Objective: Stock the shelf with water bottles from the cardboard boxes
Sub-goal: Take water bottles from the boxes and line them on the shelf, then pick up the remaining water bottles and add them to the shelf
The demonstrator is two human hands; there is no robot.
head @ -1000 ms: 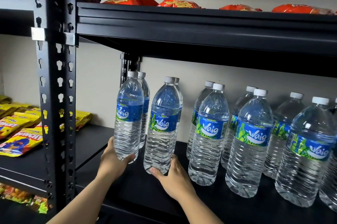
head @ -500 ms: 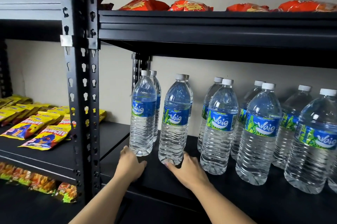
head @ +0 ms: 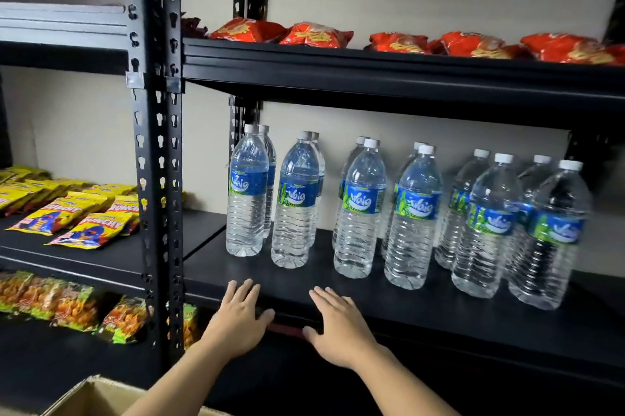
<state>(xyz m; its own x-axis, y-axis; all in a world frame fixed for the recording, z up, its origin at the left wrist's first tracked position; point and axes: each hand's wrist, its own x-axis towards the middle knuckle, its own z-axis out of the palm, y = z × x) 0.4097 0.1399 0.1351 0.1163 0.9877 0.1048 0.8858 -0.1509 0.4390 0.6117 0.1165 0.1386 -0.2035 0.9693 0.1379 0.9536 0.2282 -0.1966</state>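
Several clear water bottles with blue-green labels and white caps stand in two rows on the black middle shelf (head: 439, 310). The leftmost front bottle (head: 246, 192) and its neighbour (head: 295, 202) stand upright on their own. My left hand (head: 236, 317) and my right hand (head: 338, 327) hover flat at the shelf's front edge, fingers spread, holding nothing, well short of the bottles. A corner of a cardboard box (head: 91, 398) shows at the bottom left.
A black perforated upright post (head: 157, 178) divides the rack. Yellow snack packets (head: 88, 222) lie on the left shelf, with more packets (head: 67, 307) below. Red snack bags (head: 406, 41) line the top shelf. Bare shelf lies in front of the bottles.
Both hands have let go of the two left bottles, which now stand on the shelf, and have drawn back to the shelf's front edge. The camera has pulled back.
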